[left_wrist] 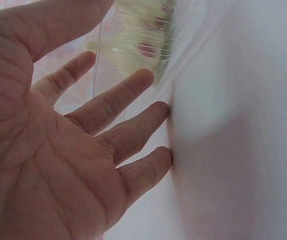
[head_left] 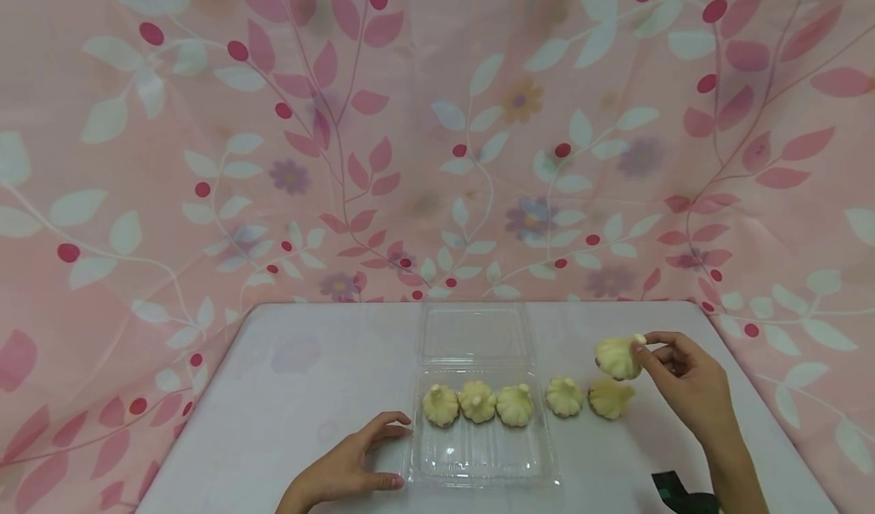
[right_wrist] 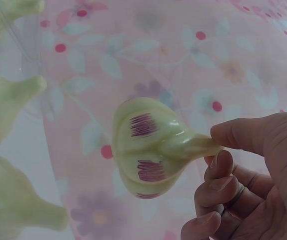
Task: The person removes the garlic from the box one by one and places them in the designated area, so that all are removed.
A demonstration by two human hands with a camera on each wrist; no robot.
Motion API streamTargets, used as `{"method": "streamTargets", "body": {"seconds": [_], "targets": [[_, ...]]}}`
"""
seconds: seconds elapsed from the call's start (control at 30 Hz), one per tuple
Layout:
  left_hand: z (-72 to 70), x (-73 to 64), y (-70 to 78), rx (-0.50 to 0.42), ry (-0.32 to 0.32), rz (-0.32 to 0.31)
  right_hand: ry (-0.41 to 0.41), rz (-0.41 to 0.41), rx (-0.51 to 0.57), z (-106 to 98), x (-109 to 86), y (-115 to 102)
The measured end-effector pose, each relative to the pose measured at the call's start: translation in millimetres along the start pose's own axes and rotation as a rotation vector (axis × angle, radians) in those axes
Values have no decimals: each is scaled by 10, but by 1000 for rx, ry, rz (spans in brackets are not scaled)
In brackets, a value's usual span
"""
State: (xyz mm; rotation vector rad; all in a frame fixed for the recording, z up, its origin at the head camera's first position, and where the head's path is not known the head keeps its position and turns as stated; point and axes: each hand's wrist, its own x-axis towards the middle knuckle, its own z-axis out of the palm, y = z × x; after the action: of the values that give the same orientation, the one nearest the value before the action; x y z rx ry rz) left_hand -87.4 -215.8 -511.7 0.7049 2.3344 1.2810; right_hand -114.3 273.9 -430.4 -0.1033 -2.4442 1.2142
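Observation:
My right hand (head_left: pixel 690 385) pinches a pale garlic bulb (right_wrist: pixel 148 150) by its stem, between thumb and fingertips. The bulb has purple streaked patches and is held up above the right side of the table. Two more garlic bulbs, one nearer the box (head_left: pixel 564 397) and one below the held bulb (head_left: pixel 611 400), lie on the table. A clear plastic box (head_left: pixel 485 468) stands open, with three garlic bulbs (head_left: pixel 477 402) in a row inside. Beside its left wall, my left hand (head_left: pixel 352 461) rests with fingers spread and the palm bare; in the left wrist view, fingertips (left_wrist: pixel 159 109) meet the tabletop.
The box's clear lid (head_left: pixel 476 335) lies folded back toward the far edge of the white table (head_left: pixel 307 377). A dark strap (head_left: pixel 677 493) shows near my right wrist. A pink floral cloth (head_left: pixel 437 119) hangs behind the table.

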Motion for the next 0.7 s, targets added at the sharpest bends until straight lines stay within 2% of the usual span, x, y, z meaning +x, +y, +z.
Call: {"method": "streamTargets", "body": {"seconds": [0.33,0.7], "targets": [[-4,2,3,14,-3,-21,15,74,-41,-77,23,162],[8,19,-23,33,-3,-31,40,92,-52,-141,23,311]]}}
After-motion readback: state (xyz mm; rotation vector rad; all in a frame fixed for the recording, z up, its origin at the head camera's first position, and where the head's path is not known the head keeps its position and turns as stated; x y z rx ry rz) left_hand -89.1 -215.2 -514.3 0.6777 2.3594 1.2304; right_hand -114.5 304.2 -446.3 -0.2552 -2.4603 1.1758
